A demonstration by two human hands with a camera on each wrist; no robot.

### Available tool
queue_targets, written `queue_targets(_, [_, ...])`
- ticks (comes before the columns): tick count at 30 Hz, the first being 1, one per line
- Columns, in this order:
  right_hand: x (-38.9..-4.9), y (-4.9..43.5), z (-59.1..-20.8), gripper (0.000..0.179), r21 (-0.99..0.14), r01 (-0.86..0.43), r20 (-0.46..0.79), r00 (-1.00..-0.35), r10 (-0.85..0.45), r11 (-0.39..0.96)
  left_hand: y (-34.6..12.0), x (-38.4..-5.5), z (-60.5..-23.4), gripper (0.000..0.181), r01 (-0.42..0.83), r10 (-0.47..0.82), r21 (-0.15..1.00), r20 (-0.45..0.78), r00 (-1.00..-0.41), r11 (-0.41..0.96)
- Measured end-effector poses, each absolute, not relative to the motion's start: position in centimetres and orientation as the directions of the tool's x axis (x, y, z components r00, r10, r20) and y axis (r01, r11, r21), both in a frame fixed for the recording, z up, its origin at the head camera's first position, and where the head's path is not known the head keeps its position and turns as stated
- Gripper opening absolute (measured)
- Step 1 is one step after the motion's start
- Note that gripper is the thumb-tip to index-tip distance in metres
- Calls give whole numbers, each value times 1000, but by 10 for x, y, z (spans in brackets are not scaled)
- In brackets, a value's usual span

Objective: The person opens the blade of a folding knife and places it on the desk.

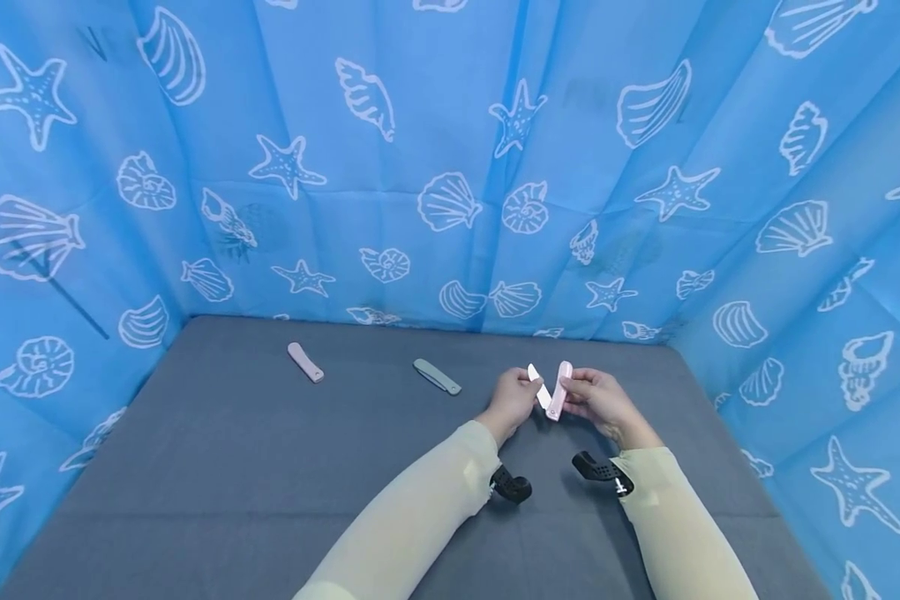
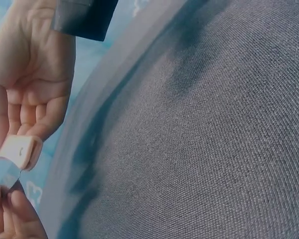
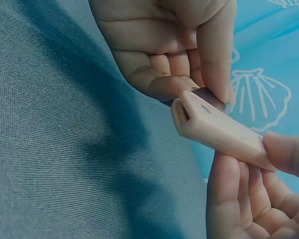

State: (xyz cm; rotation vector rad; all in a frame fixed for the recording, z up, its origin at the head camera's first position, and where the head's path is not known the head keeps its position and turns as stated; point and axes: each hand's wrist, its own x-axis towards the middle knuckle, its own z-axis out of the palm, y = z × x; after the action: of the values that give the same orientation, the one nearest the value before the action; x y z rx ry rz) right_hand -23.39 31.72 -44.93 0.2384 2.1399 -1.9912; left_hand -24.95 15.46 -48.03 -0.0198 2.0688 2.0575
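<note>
A folding knife with a pink handle (image 1: 562, 388) is held above the table between both hands, its shiny blade (image 1: 539, 387) swung partly out in a narrow V. My left hand (image 1: 512, 397) pinches the blade between thumb and fingers. The handle is gripped by my right hand (image 1: 604, 403), thumb on one side and fingers on the other. In the right wrist view, the slot of the pink handle (image 3: 224, 129) faces the camera, and the left fingers cover most of the blade. Only a bit of blade shows beside the handle (image 2: 19, 151) in the left wrist view.
A folded green knife (image 1: 437, 377) lies on the grey table (image 1: 270, 467), left of my hands. Farther left lies a folded pink knife (image 1: 305, 362). A blue curtain (image 1: 390, 167) with shells and starfish hangs behind and beside the table. Black wrist mounts (image 1: 512, 485) stick out from the sleeves.
</note>
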Motion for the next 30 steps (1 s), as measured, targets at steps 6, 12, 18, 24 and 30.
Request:
queue_targets(6, [-234, 318, -450, 25, -959, 276, -277, -961, -14, 64, 152, -253, -483, 18, -193, 119, 980, -188, -975, -36])
queue_targets(12, [-232, 320, -450, 21, -953, 291, -294, -955, -30, 81, 147, -255, -488, 18, -226, 163, 974, -220, -962, -16])
queue_targets(18, [-229, 318, -451, 22, -962, 265, -266, -964, -3, 59, 146, -256, -486, 14, -218, 138, 976, -216, -967, 0])
queue_targets(24, [-225, 316, -451, 9, -978, 184, -192, -979, 75, -101, 146, -257, -483, 9, -202, 37, 979, -201, -979, -31])
queue_targets(30, [-229, 313, -455, 15, -959, 214, -251, -946, 205, -185, 144, -256, -482, 9, -187, -17, 978, -189, -982, -93])
